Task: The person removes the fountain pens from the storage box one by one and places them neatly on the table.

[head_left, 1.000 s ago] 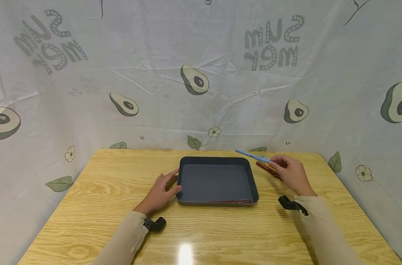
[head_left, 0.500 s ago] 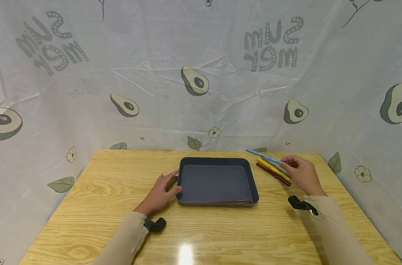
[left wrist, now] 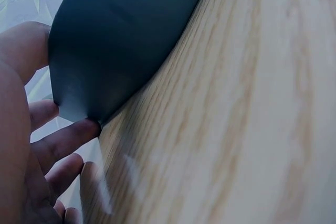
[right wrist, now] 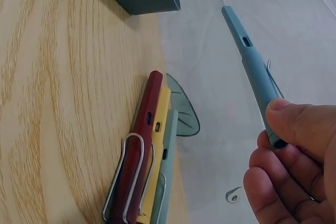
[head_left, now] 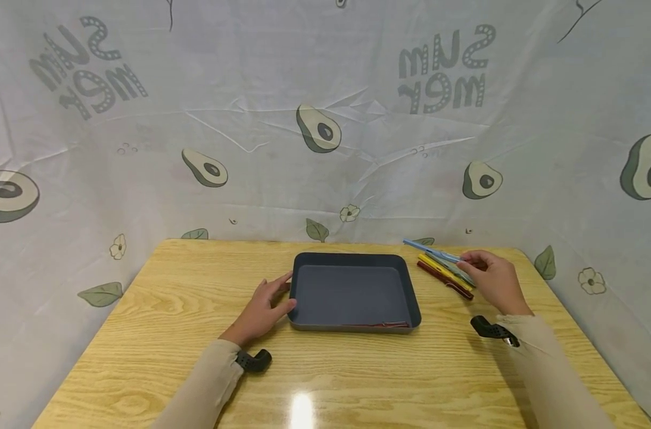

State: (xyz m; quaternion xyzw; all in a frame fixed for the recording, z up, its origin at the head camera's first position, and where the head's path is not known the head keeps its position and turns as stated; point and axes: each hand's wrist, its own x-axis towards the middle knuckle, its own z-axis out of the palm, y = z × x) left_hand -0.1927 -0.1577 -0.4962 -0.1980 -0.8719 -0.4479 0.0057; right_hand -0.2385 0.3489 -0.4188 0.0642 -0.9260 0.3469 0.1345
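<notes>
My right hand [head_left: 497, 282] pinches a capped blue pen [head_left: 429, 250] by one end, between thumb and fingers. The pen has a wire clip and a small oval window in the right wrist view, and it is held up off the table. Below it lie a dark red pen [right wrist: 142, 140], a yellow pen [right wrist: 159, 150] and a pale green pen [right wrist: 169, 145], side by side. My left hand [head_left: 263, 310] rests at the left side of a dark grey tray [head_left: 352, 328], thumb on the rim and spread fingers touching the outer wall.
A thin red item with a clip [head_left: 392, 325] lies in the tray along its near wall, partly hidden. The wooden table [head_left: 357, 381] runs back to a pale curtain [head_left: 250, 119] printed with avocados.
My right hand has moved right, away from the tray, with the blue pen, then nearly stopped. More of the pens on the table shows. The left hand and tray have stayed in place.
</notes>
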